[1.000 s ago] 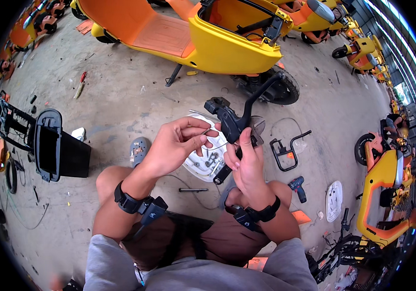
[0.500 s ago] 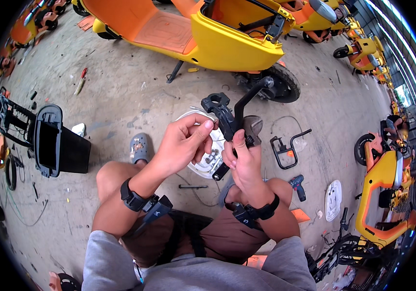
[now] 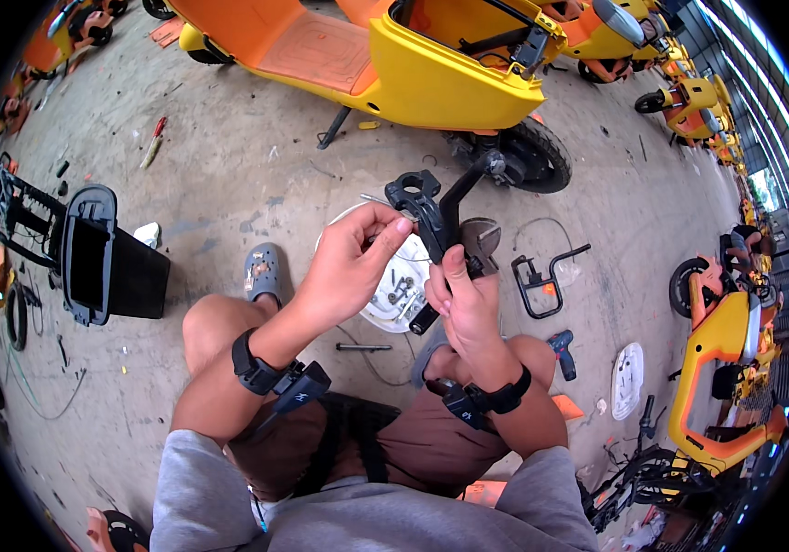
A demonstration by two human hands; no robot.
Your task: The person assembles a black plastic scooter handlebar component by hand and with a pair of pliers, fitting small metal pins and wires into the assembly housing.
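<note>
My right hand [image 3: 470, 304] is wrapped round a black handlebar piece [image 3: 450, 204], holding it up in front of me. A ring-shaped clamp [image 3: 413, 189] tops the part beside the bent bar, and a black grip end sticks out below my fingers. My left hand [image 3: 348, 267] is closed in a pinch against the left side of the clamp bracket. What its fingertips hold is too small to make out; a thin wire shows just below them. Under both hands a white dish [image 3: 378, 315] lies on the floor with several small metal fasteners [image 3: 403, 290] in it.
A yellow-orange scooter [image 3: 459, 92] stands ahead. Left is a black bin-like box [image 3: 137, 281]; a red-handled tool [image 3: 153, 143] lies beyond. To the right are a black bent-tube frame [image 3: 541, 285], a cordless drill [image 3: 562, 354] and a white plastic cover [image 3: 628, 380]. A metal rod [image 3: 363, 347] lies between my feet.
The handlebar piece has tilted a little, its bent bar's upper end now lower and further left. My left fingertips have come up closer against the bracket. My right hand keeps its hold.
</note>
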